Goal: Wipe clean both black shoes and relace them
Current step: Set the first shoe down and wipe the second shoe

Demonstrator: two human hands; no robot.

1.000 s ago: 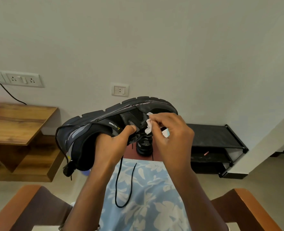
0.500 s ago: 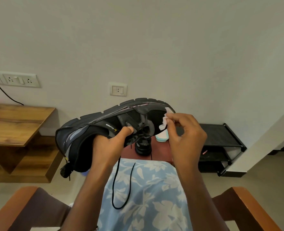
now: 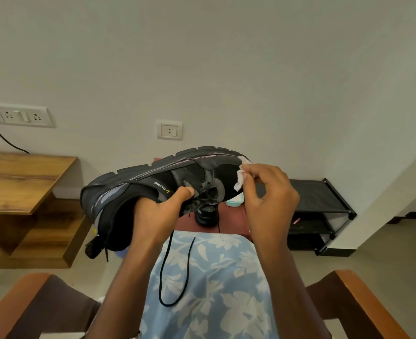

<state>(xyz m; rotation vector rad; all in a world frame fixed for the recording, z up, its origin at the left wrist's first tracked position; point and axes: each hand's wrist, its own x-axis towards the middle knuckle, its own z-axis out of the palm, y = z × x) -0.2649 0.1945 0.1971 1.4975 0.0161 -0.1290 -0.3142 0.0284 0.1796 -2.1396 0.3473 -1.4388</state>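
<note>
The left hand [image 3: 158,211] holds one black shoe [image 3: 153,182] up in the air with the sole on top. Its fingers are tucked into the shoe's opening and its thumb presses on the side. The right hand [image 3: 268,192] pinches a small white wipe [image 3: 241,179] in its thumb and fingertips. It holds the wipe on the toe end, at about 3 o'clock from the left hand.

A loose black lace [image 3: 175,265] hangs below the shoe at 6 o'clock and lies on the blue flowery lap.

The other black shoe [image 3: 205,215] stands on a little red table [image 3: 231,221], at 6 o'clock from the middle of the held shoe (only a bit of it shows, so I cannot tell if it is clean). A small blue-green tub [image 3: 235,200] sits beside it at 2 o'clock.

I think the job is not half done. The first shoe is being wiped at its toe. The other shoe may need wiping too, and the laces must go back in.
</note>
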